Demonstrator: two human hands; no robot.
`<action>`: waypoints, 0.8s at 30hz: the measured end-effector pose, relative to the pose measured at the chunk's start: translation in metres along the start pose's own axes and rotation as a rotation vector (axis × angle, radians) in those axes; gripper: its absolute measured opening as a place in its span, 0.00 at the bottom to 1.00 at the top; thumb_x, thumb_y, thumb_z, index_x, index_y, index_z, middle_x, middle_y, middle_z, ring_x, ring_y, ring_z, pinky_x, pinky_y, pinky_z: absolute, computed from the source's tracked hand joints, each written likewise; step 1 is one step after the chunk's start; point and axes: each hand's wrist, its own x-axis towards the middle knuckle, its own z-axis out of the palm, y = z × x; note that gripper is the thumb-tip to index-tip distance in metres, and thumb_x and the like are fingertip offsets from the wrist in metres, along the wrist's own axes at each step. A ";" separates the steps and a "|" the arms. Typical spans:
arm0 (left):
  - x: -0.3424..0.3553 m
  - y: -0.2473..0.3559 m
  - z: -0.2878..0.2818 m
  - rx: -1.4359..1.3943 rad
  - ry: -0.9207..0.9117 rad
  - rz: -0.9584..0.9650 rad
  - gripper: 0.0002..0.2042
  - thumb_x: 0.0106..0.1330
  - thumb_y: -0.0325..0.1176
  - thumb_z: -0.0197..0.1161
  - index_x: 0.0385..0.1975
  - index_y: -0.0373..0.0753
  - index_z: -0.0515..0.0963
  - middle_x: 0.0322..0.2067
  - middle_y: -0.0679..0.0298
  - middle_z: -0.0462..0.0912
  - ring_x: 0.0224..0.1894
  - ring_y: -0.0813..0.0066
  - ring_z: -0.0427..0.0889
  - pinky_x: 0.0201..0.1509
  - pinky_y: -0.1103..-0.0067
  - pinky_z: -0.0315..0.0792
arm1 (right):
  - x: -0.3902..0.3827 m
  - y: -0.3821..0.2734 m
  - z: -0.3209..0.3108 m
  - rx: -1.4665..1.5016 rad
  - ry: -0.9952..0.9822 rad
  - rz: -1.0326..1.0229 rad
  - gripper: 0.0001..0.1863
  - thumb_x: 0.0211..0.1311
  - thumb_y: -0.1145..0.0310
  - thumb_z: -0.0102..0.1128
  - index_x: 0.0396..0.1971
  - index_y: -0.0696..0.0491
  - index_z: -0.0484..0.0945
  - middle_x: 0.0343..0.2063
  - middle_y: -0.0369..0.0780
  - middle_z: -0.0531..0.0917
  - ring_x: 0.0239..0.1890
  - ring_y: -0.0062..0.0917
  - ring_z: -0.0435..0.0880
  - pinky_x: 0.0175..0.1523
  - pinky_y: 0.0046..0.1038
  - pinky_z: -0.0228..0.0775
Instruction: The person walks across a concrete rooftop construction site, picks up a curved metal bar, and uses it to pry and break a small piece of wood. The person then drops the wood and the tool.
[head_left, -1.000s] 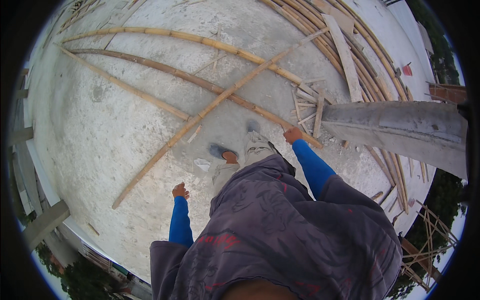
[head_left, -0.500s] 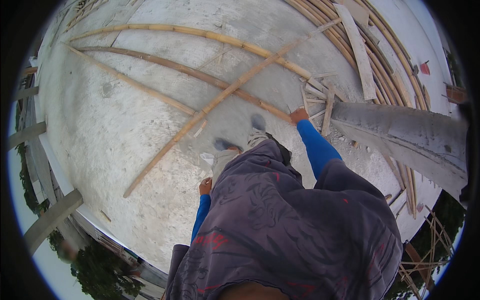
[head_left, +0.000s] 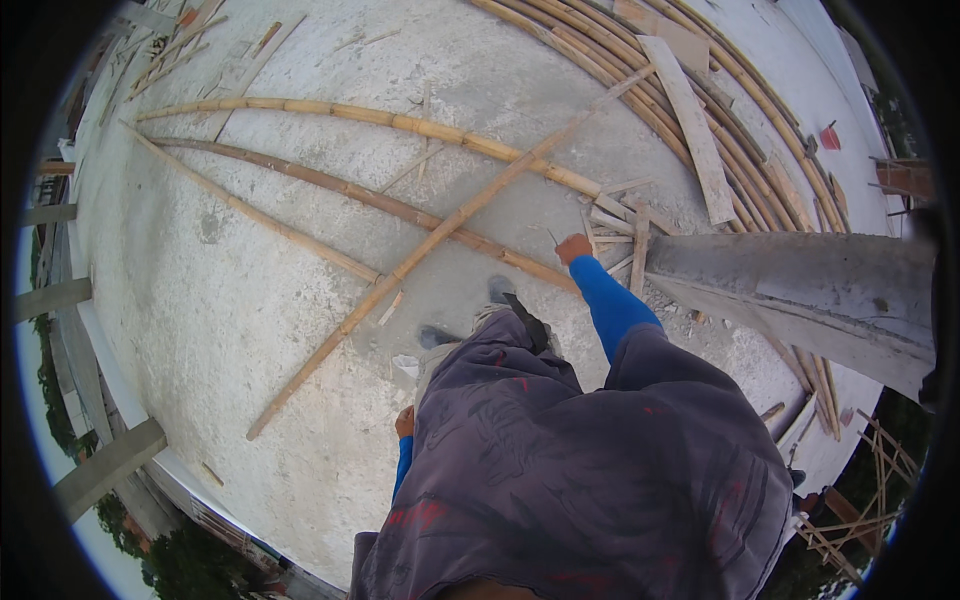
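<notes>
Concrete floor [head_left: 220, 330] on site: R. hand [head_left: 574, 249] clenched, apparently on thin tool [head_left: 551, 237]; L. hand [head_left: 404, 422] low at side, can't tell if holding. Brown bamboo pole [head_left: 370, 197] ends nr. R. hand, running fwd-left. Firm grip, tip outward advisable.

The floor [head_left: 220, 345] is concrete, matt and chalky, rough with grit. The yellow pole [head_left: 440, 131] is bamboo, smooth between its knots with a faint sheen; the brown pole [head_left: 345, 187] looks duller. The wide board [head_left: 688, 130] is sawn wood, pale and matt. The pillar [head_left: 790, 285] is bare concrete — coarse and pitted. The blue sleeve [head_left: 612, 308] is smooth, matt cloth, the grey shirt [head_left: 570, 460] soft, creased fabric. The thin sliver [head_left: 552, 238] at the right hand [head_left: 573, 248] is too fine to tell — metal or wood.
</notes>
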 end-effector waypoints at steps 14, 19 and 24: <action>-0.019 0.074 -0.043 -0.070 -0.042 -0.059 0.24 0.59 0.46 0.66 0.47 0.31 0.81 0.36 0.56 0.84 0.36 0.71 0.83 0.37 0.76 0.78 | -0.054 0.014 -0.023 0.353 0.152 0.346 0.30 0.48 0.50 0.70 0.44 0.59 0.81 0.46 0.54 0.82 0.51 0.44 0.81 0.56 0.37 0.72; -0.028 0.106 -0.043 -0.042 -0.083 -0.031 0.24 0.58 0.46 0.67 0.47 0.31 0.80 0.35 0.57 0.84 0.35 0.71 0.83 0.33 0.77 0.78 | -0.070 0.028 -0.004 0.267 0.013 0.272 0.33 0.49 0.46 0.69 0.46 0.61 0.79 0.48 0.54 0.81 0.53 0.43 0.80 0.57 0.38 0.71; -0.017 0.088 -0.031 0.104 -0.073 -0.056 0.21 0.64 0.47 0.60 0.47 0.36 0.82 0.42 0.56 0.86 0.46 0.62 0.84 0.49 0.71 0.76 | -0.104 0.016 0.057 0.142 -0.385 0.084 0.32 0.54 0.42 0.59 0.31 0.62 0.84 0.39 0.56 0.83 0.44 0.47 0.83 0.52 0.40 0.73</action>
